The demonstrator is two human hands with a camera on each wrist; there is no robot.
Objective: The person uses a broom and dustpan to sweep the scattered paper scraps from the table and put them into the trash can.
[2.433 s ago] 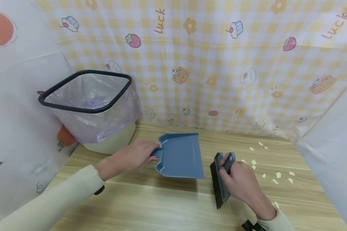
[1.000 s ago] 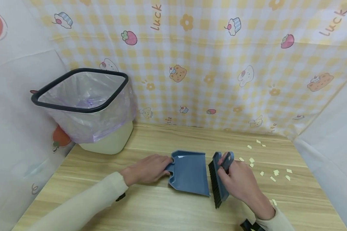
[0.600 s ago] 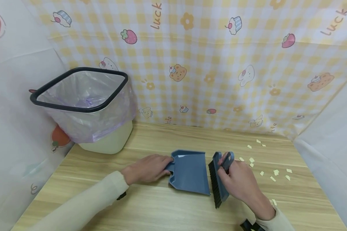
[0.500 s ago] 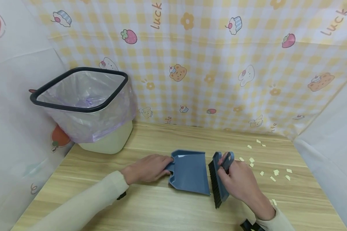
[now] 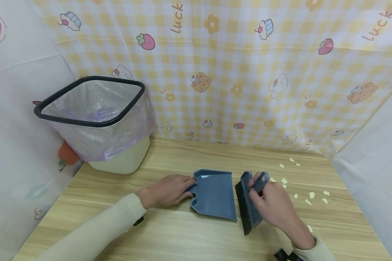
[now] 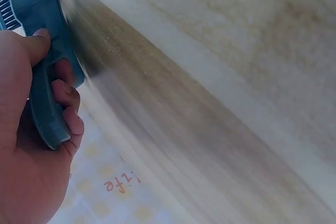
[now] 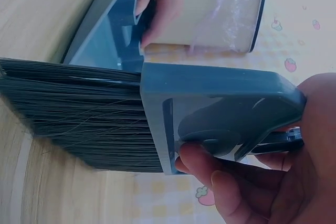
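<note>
In the head view my left hand grips the short handle of a blue-grey dustpan, which lies on the table with its wide lip facing right. Fingers curl round that handle in the left wrist view. Just right of the lip, my right hand holds a matching hand brush, its dark bristles pointing left toward the pan. The right wrist view shows the brush block close up, with the dustpan partly hidden behind it. Small pale yellow scraps lie scattered beyond the right hand.
A cream bin with a black rim and a translucent purple-tinted bag stands at the back left of the wooden table. A yellow checked cloth hangs behind, and white cloth covers both sides.
The dustpan, raised at first, has moved right and down onto the table near the brush. Most recently, the brush's handle and right hand have shifted slightly right, tilting the brush a little.
</note>
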